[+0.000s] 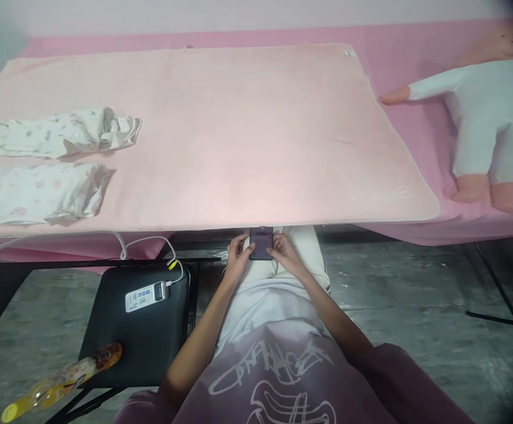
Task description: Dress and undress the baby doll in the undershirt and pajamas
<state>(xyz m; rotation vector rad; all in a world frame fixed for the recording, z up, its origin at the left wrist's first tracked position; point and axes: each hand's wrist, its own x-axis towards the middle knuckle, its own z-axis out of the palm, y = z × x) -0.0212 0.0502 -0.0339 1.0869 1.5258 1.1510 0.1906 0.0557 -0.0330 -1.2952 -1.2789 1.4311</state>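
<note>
Holds a flat, dark, rectangular phone (261, 245) over the lap (257, 270), by a pink-draped table (419, 135)'s near edge, in left hand (237, 259) and right hand (285, 253), with fingers partly curled around its sides. Faces a smooth pale blanket (256, 129), soft crumpled printed cloths (44, 135) and a round-limbed doll (477, 112). Sits above grey floor (393, 306) beside a black stool (141, 353).

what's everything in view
phone: 1, dark, centre
tablecloth: 1, pink, across top
mat: 1, pale pink, on tablecloth
printed cloths: 2, white, mat's left
doll: 1, white outfit, right
seat: 1, black, lower left
likely power bank: 1, white, on seat
cable: 1, white, to power bank
bottle: 1, yellow, at seat's edge
floor: 1, grey, below
trousers: 1, cream, lap
t-shirt: 1, mauve, torso
left hand: 1, phone's left
right hand: 1, phone's right
</note>
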